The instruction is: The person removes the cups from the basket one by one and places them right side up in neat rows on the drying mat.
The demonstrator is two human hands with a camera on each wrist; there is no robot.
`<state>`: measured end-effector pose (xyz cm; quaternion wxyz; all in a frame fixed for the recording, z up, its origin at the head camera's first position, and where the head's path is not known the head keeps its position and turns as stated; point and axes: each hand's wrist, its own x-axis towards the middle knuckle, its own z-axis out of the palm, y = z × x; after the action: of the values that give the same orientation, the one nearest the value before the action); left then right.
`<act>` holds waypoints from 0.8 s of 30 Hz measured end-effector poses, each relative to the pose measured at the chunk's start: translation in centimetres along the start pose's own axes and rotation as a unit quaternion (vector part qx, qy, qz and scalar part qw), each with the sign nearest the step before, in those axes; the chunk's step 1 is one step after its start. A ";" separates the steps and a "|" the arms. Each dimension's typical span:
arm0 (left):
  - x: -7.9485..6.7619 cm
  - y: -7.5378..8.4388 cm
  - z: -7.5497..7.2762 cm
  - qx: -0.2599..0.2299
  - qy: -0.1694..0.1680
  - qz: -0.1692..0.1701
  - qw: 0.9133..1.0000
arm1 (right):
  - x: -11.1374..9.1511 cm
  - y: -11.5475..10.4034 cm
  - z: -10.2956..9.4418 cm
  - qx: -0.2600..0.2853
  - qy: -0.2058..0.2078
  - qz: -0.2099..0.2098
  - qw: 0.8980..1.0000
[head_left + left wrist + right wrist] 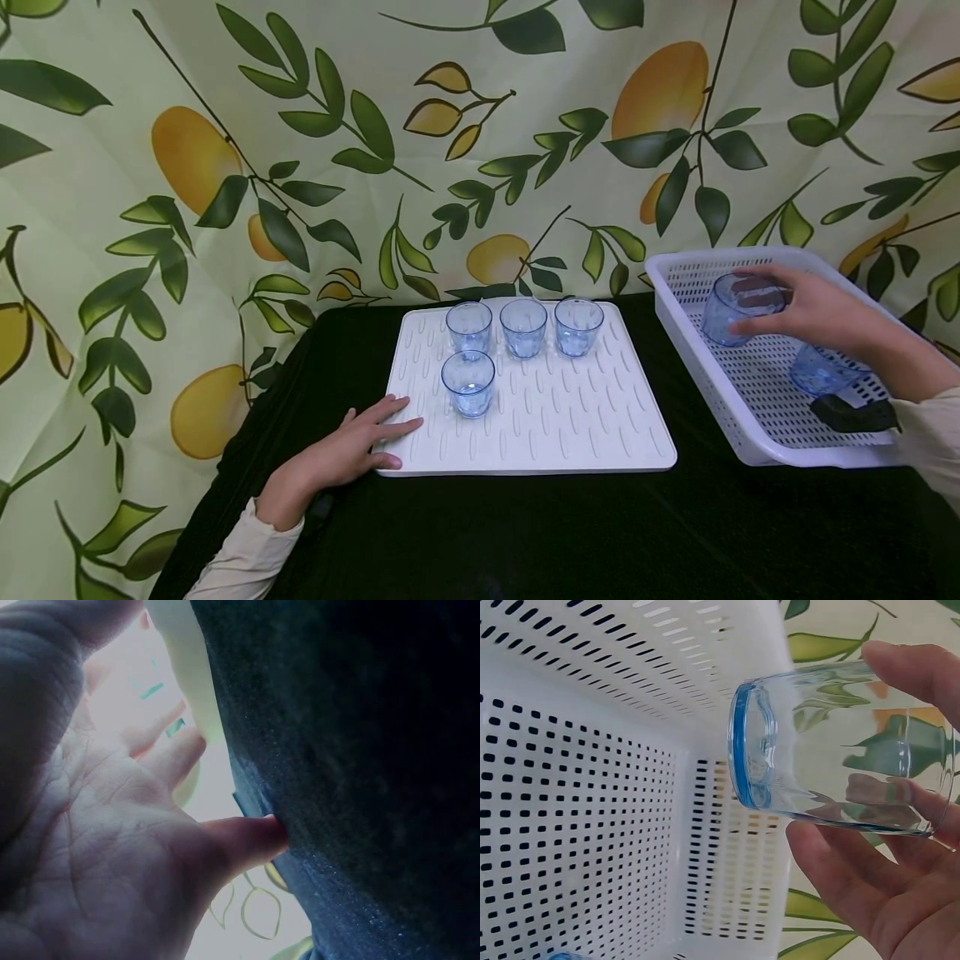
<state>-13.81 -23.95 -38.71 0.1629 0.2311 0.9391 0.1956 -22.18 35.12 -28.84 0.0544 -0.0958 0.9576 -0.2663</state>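
In the head view, my right hand (832,312) grips a clear bluish drinking glass (722,321) over the white perforated basket (693,367). The right wrist view shows thumb and fingers on opposite sides of that glass (817,742), its thick blue base pointing away from the palm. A second glass (821,371) lies in the basket under my right forearm, partly covered. My left hand (333,454) rests with fingers spread on the left edge of the white ridged mat (570,425). Several matching glasses stand on the mat: three along the back, one glass (468,392) in front at the left.
The mat lies on a table with a dark cloth (525,533). Behind it hangs a curtain (337,225) printed with leaves and yellow fruit. The basket's raised rim (720,417) stands to the right of the mat, with a strip of dark cloth between.
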 end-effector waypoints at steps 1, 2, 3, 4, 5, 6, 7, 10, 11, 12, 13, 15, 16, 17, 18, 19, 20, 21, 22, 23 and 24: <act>0.0 0.0 0.0 0.000 0.000 0.000 1.000 | -0.1 -0.1 -0.1 0.001 0.000 0.000 1.000; 0.0 0.0 0.0 -0.001 0.001 0.000 1.000 | -0.1 -0.1 -0.1 -0.002 0.002 0.000 1.000; 0.0 0.0 0.0 -0.001 0.000 -0.001 1.000 | -0.1 -0.2 -0.2 -0.004 0.003 0.002 1.000; 0.1 0.0 0.0 -0.001 0.001 -0.001 1.000 | -0.1 -0.3 -0.3 -0.006 0.004 0.002 1.000; 0.1 0.0 0.1 -0.001 0.001 0.000 1.000 | -0.2 -0.3 -0.3 -0.009 0.006 0.003 1.000; 0.1 0.0 0.1 0.000 0.001 -0.001 1.000 | -0.2 -0.4 -0.4 -0.010 0.006 0.004 1.000; 0.1 0.0 0.1 0.001 0.002 -0.001 1.000 | -0.2 -0.5 -0.4 -0.007 0.007 0.001 1.000; 0.0 -0.1 0.1 0.005 0.003 0.001 1.000 | -0.2 -0.7 -0.6 0.002 0.009 -0.002 1.000; 0.0 -0.2 0.1 0.006 0.004 0.002 1.000 | -0.3 -0.8 -0.6 0.004 0.009 -0.003 1.000; -0.1 -0.2 0.1 0.007 0.004 0.002 1.000 | -0.2 -0.9 -0.6 0.007 0.006 -0.004 1.000; -0.1 -0.2 0.1 0.006 0.004 0.004 1.000 | -0.2 -1.1 -0.6 0.009 0.005 -0.005 1.000; -0.1 -0.3 0.2 0.006 0.004 0.005 1.000 | -0.3 -1.3 -0.5 0.005 0.005 -0.005 1.000; -0.1 -0.3 0.2 0.005 0.004 0.005 1.000 | -0.3 -1.5 -0.5 0.004 0.005 -0.004 1.000; -0.1 -0.3 0.2 0.005 0.005 0.005 1.000 | -0.3 -1.6 -0.5 0.003 0.004 -0.004 1.000; -0.1 -0.3 0.2 0.005 0.005 0.005 1.000 | -0.3 -1.8 -0.5 0.003 0.004 -0.005 1.000; -0.1 -0.3 0.1 0.004 0.004 0.005 1.000 | -0.4 -2.1 -0.5 0.000 0.007 -0.005 1.000; -0.1 -0.3 0.1 0.003 0.004 0.006 1.000 | -0.5 -2.3 -0.5 -0.002 0.007 -0.005 1.000; -0.1 -0.3 0.1 0.003 0.004 0.006 1.000 | -0.5 -2.4 -0.5 -0.005 0.008 -0.006 1.000; -0.1 -0.3 0.1 0.002 0.004 0.007 1.000 | -0.6 -2.6 -0.5 -0.007 0.009 -0.005 1.000; 0.0 -0.3 0.1 0.001 0.004 0.007 1.000 | -0.7 -2.8 -0.4 -0.012 0.012 -0.005 1.000; 0.0 -0.3 0.1 0.001 0.003 0.008 1.000 | -0.8 -2.9 -0.4 -0.016 0.013 -0.005 1.000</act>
<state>-13.85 -24.17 -38.91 0.1579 0.2378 0.9381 0.1964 -21.06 33.04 -26.91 0.0390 -0.0982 0.9619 -0.2522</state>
